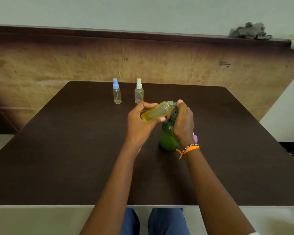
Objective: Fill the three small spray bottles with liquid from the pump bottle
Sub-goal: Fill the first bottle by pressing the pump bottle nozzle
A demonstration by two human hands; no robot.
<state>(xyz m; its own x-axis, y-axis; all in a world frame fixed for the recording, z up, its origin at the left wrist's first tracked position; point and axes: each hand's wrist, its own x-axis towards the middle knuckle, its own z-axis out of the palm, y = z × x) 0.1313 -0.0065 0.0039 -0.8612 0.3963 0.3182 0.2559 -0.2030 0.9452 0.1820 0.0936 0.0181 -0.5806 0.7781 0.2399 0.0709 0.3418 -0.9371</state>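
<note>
A green pump bottle stands upright on the dark table. My right hand rests over its dark pump head, fingers curled round it. My left hand grips an uncapped small spray bottle, tilted with its open neck at the pump's spout; yellow liquid lies in it. At the table's far edge stand two capped small bottles: one with a blue cap, almost clear, and one with a white cap with a little yellow liquid. A purple spray cap lies just behind my right wrist.
A wooden panel rises behind the table's far edge. Grey cloth lies on the ledge at top right. My blue-clad knees show below the table's near edge.
</note>
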